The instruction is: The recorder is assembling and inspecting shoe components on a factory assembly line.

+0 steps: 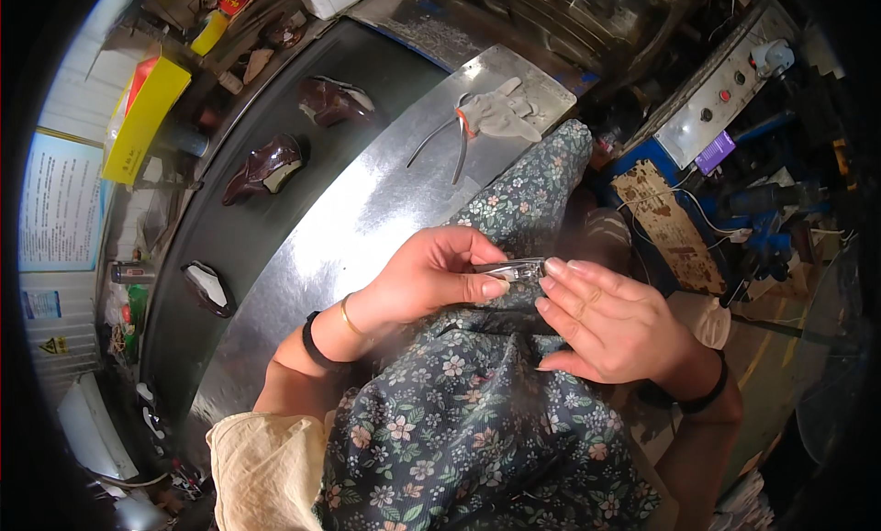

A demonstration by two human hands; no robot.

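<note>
My left hand pinches a small, shiny metal nail clipper between thumb and fingers, above my lap. Its far end reaches the fingertips of my right hand. Those right fingers are stretched out side by side, with the thumb apart below them, and they hold nothing. Whether the clipper's jaws are on a nail is too small to tell. Beneath both hands lies a dark floral apron.
To the left, a metal tabletop bears a work glove and pliers. Beyond it runs a black conveyor belt with dark red shoes. A control panel and machinery stand on the right.
</note>
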